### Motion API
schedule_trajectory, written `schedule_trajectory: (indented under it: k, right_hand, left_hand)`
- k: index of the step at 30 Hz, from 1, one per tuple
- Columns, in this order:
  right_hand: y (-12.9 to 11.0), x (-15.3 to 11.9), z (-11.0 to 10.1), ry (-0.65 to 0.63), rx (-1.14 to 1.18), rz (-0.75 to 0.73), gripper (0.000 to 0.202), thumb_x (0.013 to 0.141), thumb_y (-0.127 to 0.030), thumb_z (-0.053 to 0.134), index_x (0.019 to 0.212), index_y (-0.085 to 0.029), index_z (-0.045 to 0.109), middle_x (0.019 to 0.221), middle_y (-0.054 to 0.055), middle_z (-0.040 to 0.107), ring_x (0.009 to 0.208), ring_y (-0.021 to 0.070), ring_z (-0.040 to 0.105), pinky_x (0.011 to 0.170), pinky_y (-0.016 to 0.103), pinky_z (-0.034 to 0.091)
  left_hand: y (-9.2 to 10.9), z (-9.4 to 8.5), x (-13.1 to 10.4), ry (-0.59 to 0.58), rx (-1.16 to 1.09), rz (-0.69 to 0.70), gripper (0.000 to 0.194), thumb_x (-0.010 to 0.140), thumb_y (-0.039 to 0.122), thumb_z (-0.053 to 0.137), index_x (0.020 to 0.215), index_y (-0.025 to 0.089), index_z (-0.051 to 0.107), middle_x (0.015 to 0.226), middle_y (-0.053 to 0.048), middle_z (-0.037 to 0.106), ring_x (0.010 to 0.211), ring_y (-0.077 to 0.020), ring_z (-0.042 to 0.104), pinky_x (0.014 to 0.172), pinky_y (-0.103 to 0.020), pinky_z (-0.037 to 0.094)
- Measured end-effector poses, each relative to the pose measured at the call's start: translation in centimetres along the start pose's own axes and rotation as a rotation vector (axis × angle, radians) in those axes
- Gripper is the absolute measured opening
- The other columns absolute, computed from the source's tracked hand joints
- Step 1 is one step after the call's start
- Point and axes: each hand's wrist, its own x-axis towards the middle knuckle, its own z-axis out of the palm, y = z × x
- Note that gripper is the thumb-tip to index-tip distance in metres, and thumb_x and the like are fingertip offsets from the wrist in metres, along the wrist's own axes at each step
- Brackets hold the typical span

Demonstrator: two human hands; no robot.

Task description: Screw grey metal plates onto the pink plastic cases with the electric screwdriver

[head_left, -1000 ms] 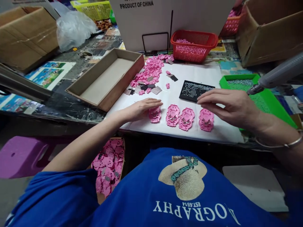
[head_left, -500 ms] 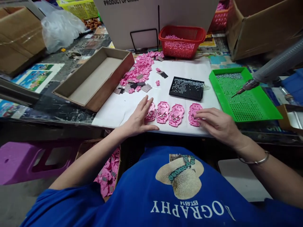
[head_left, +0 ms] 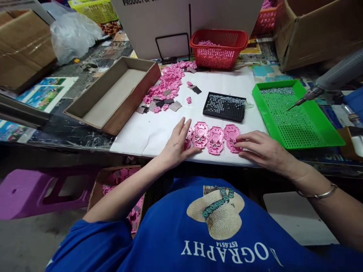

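Side by side near the front edge of the white sheet lies a row of pink plastic casings with small metal parts in them, among them a middle one (head_left: 200,135) and the rightmost one (head_left: 232,138). My left hand (head_left: 178,145) rests against the row's left end, fingers stretched and thumb apart, covering part of the leftmost casing (head_left: 187,139). At the other end, my right hand (head_left: 262,150) touches the right edge of the rightmost casing, its fingers extended and the thumb lower down. Behind the row sits a black perforated tray (head_left: 224,106) of small metal screws.
A green tray (head_left: 303,130) of screws stands right, with a powered screwdriver (head_left: 314,90) hanging over it. Loose pink pieces (head_left: 170,81) are heaped beside an open shallow box (head_left: 113,96). A red basket (head_left: 218,53) is at the back; a purple stool (head_left: 25,192) stands lower left.
My left hand has moved right with the left casings. The rightmost casing now sits against its neighbour, the gap between them closed. My right hand's fingers have spread slightly.
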Motion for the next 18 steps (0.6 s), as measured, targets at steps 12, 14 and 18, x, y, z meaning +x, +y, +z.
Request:
schedule_trajectory:
  k: [12,14,18]
  right_hand:
    - [-1.4,10.9,-2.2,-0.07,0.001,-0.06,0.026,0.099,-0.03,0.048,0.106,-0.022,0.071,0.106,0.01,0.073,0.097,0.0235,0.067,0.085,0.041,0.056]
    - [-1.4,15.4,-1.0,-0.167,-0.036,-0.011,0.028,0.099,-0.03,0.047,0.109,-0.019,0.071,0.11,0.01,0.072,0.102,0.0236,0.066,0.09,0.04,0.053]
    - [-0.5,23.6,2.4,-0.328,-0.176,0.113,0.031,0.097,-0.02,0.046,0.12,-0.016,0.068,0.121,0.013,0.068,0.115,0.0248,0.062,0.096,0.037,0.046]
  left_hand:
    - [-4.0,-4.2,4.5,0.243,0.212,-0.14,0.04,0.099,0.035,0.053,0.133,0.014,0.059,0.12,-0.015,0.065,0.11,-0.0257,0.064,0.097,-0.042,0.052]
    - [-5.4,-5.4,6.6,0.175,0.354,-0.244,0.032,0.097,0.03,0.055,0.122,0.014,0.067,0.11,-0.014,0.067,0.101,-0.026,0.065,0.091,-0.04,0.052]
    - [-6.4,-6.2,9.2,0.04,0.475,-0.253,0.021,0.093,0.031,0.062,0.105,0.019,0.074,0.104,-0.012,0.069,0.103,-0.0292,0.064,0.085,-0.037,0.049]
